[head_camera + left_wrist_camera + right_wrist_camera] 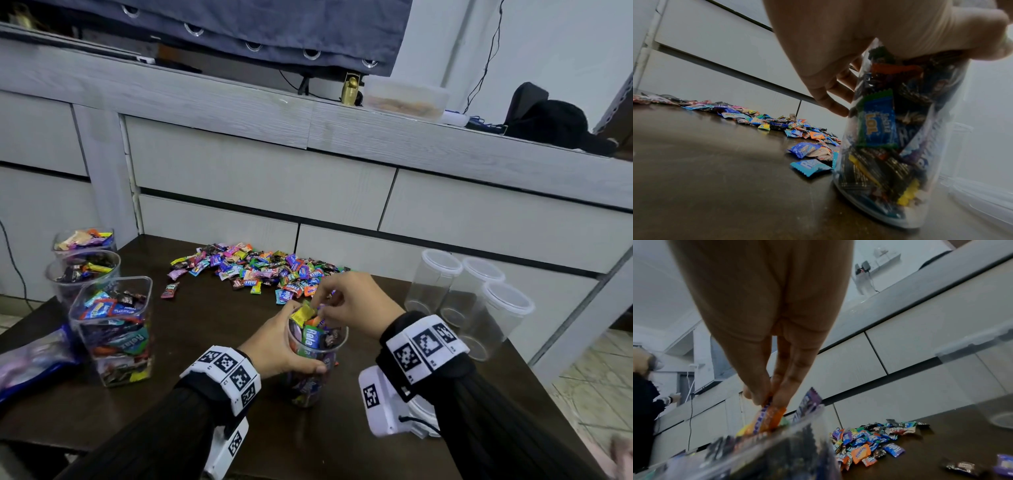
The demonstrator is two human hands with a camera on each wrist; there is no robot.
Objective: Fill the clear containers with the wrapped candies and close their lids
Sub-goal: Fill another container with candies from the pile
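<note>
left hand (274, 346) grips jar (317, 363); right hand (352, 305) fingers (785, 386) pinch orange candy (772, 417), label blurred.

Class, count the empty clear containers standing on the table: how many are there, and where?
3. The empty containers cluster at the table's right edge: one farthest back, one in the middle, one nearest the camera. All three have lids on. None seems hidden.
</note>
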